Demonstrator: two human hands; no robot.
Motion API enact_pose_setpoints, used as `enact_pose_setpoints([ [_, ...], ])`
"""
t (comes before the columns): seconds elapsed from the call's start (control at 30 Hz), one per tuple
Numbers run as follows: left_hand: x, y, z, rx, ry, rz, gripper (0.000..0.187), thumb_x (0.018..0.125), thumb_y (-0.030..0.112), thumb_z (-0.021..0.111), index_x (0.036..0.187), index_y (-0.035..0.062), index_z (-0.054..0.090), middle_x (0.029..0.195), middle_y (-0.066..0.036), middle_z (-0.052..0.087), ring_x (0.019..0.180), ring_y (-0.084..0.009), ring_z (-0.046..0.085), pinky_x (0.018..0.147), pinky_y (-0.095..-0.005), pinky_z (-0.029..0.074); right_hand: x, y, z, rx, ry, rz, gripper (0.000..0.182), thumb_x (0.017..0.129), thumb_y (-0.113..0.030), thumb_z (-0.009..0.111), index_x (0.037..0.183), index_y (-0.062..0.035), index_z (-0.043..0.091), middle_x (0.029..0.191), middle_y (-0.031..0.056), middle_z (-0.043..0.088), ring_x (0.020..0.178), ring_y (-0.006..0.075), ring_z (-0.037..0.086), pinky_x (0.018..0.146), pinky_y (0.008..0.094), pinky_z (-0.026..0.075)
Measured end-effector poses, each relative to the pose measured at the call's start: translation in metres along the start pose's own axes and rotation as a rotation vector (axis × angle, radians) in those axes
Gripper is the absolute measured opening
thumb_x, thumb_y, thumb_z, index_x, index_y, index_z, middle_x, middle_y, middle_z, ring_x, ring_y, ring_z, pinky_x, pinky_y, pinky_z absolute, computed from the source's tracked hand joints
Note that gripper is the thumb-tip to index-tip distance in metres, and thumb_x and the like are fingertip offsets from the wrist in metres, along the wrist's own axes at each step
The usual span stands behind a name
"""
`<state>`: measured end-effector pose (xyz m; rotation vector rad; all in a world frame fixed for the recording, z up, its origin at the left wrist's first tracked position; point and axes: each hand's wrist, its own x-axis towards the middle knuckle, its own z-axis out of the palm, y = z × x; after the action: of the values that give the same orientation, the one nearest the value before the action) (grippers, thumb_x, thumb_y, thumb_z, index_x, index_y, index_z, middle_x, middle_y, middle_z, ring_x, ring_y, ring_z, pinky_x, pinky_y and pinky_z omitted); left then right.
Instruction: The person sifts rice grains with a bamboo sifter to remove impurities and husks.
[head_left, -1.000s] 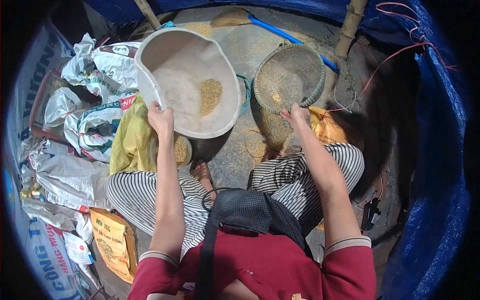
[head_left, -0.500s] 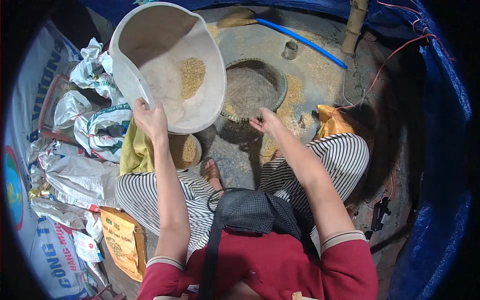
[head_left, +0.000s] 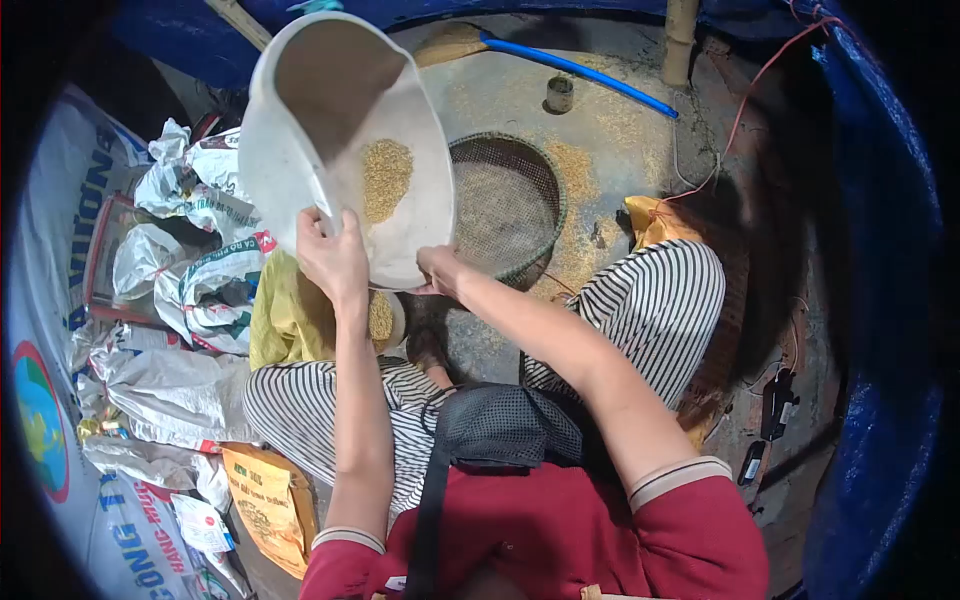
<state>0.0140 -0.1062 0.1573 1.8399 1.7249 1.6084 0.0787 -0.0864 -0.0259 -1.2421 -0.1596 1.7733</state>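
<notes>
A big whitish plastic tub (head_left: 290, 150), tilted on its side with its mouth toward me, hangs above the floor at the upper left. A small heap of yellow grain (head_left: 386, 180) lies inside it. My left hand (head_left: 333, 255) grips the tub's near left rim. My right hand (head_left: 440, 270) is closed on its lower right edge, fingers partly hidden beneath. Just right of the tub, a round woven sieve (head_left: 505, 205) rests on the floor, partly covered by the tub. Below the tub, a container of grain (head_left: 381, 318) shows between my legs.
Loose grain (head_left: 575, 180) is scattered on the concrete floor. A blue-handled broom (head_left: 580, 70) and a small metal can (head_left: 559, 95) are at the back. Several white sacks (head_left: 180, 380) and a yellow-green sack (head_left: 290, 310) crowd the left. A bamboo post (head_left: 679, 40) stands behind.
My right hand has left the sieve's near rim and moved left onto the tub. The sieve now sits flatter on the floor. The camera view has shifted slightly.
</notes>
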Motion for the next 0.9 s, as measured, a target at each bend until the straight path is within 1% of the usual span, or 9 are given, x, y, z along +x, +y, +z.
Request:
enact_pose_setpoints([
  [0.1, -0.008, 0.032, -0.002, 0.096, -0.138, -0.093, 0.023, 0.07, 0.018, 0.061, 0.076, -0.0013, 0.051, 0.06, -0.011, 0.055, 0.053, -0.0175, 0.052, 0.054, -0.031, 0.041, 0.018, 0.01, -0.013, 0.194, -0.046, 0.193, 0.033, 0.077, -0.005, 0.043, 0.108, -0.0109, 0.035, 0.098, 0.0158, 0.053, 0.076, 0.0262, 0.059, 0.053, 0.0408, 0.051],
  [0.13, -0.012, 0.036, 0.001, 0.114, -0.132, -0.031, 0.026, 0.072, 0.023, 0.061, 0.075, 0.0, 0.052, 0.056, -0.009, 0.054, 0.052, -0.0166, 0.052, 0.053, -0.031, 0.04, 0.014, 0.014, -0.012, 0.181, -0.043, 0.169, 0.034, 0.078, -0.006, 0.041, 0.112, -0.0088, 0.037, 0.095, 0.0152, 0.054, 0.092, 0.0238, 0.054, 0.064, 0.0416, 0.048],
  [0.3, -0.027, 0.049, 0.018, 0.08, -0.212, 0.077, 0.025, 0.073, 0.025, 0.061, 0.075, 0.0016, 0.053, 0.054, -0.009, 0.054, 0.049, -0.0198, 0.053, 0.051, -0.0322, 0.04, 0.034, 0.039, -0.018, 0.164, 0.282, -0.056, 0.03, 0.07, 0.008, 0.039, 0.099, 0.0047, 0.047, 0.1, 0.021, 0.049, 0.076, 0.0299, 0.058, 0.052, 0.0439, 0.051],
  [0.37, -0.03, 0.059, 0.022, 0.116, -0.235, 0.137, 0.025, 0.073, 0.025, 0.061, 0.074, 0.0017, 0.053, 0.054, -0.01, 0.054, 0.049, -0.0223, 0.053, 0.051, -0.0325, 0.04, 0.029, 0.035, -0.021, 0.172, 0.044, 0.042, 0.03, 0.07, 0.007, 0.038, 0.099, 0.0045, 0.046, 0.096, 0.0194, 0.05, 0.074, 0.0294, 0.058, 0.054, 0.0435, 0.051],
  [0.43, -0.032, 0.068, 0.025, 0.128, -0.273, 0.159, 0.025, 0.073, 0.025, 0.061, 0.074, 0.002, 0.053, 0.054, -0.01, 0.054, 0.049, -0.023, 0.053, 0.051, -0.0325, 0.04, 0.036, 0.037, -0.02, 0.18, 0.102, 0.044, 0.018, 0.072, 0.004, 0.041, 0.088, 0.0017, 0.05, 0.083, 0.0157, 0.054, 0.065, 0.0244, 0.058, 0.047, 0.0358, 0.049],
  [0.5, -0.037, 0.075, 0.029, 0.133, -0.321, 0.192, 0.024, 0.073, 0.025, 0.061, 0.074, 0.0023, 0.053, 0.054, -0.01, 0.054, 0.049, -0.0237, 0.053, 0.051, -0.0325, 0.04, 0.059, 0.046, -0.034, 0.393, -0.414, 0.109, 0.007, 0.075, -0.001, 0.046, 0.076, -0.0028, 0.052, 0.069, 0.0093, 0.054, 0.056, 0.0178, 0.056, 0.039, 0.0281, 0.043],
  [0.53, -0.039, 0.074, 0.032, 0.128, -0.334, 0.218, 0.026, 0.073, 0.028, 0.061, 0.075, 0.0031, 0.054, 0.055, -0.009, 0.054, 0.048, -0.0205, 0.051, 0.051, -0.0314, 0.04, 0.047, 0.041, -0.023, 0.357, -0.168, 0.182, 0.034, 0.082, -0.025, 0.044, 0.108, -0.0051, 0.048, 0.1, 0.0092, 0.055, 0.083, 0.022, 0.056, 0.062, 0.0337, 0.046],
  [0.63, -0.047, 0.081, 0.037, 0.128, -0.395, 0.26, 0.023, 0.073, 0.027, 0.061, 0.075, 0.0046, 0.055, 0.056, -0.009, 0.056, 0.05, -0.0239, 0.054, 0.051, -0.0322, 0.04, 0.033, 0.034, -0.03, 0.494, -0.394, 0.244, 0.027, 0.082, -0.026, 0.043, 0.102, -0.0091, 0.051, 0.088, 0.0052, 0.058, 0.075, 0.0178, 0.057, 0.055, 0.0351, 0.046],
  [0.9, -0.061, 0.098, 0.048, 0.132, -0.473, 0.418, 0.022, 0.072, 0.026, 0.06, 0.077, 0.0052, 0.056, 0.058, -0.009, 0.057, 0.052, -0.0241, 0.056, 0.052, -0.0314, 0.041, 0.031, 0.027, -0.025, 0.601, -0.448, 0.179, 0.02, 0.083, -0.022, 0.043, 0.093, -0.0076, 0.052, 0.08, 0.0044, 0.058, 0.066, 0.0159, 0.057, 0.05, 0.0304, 0.046],
])
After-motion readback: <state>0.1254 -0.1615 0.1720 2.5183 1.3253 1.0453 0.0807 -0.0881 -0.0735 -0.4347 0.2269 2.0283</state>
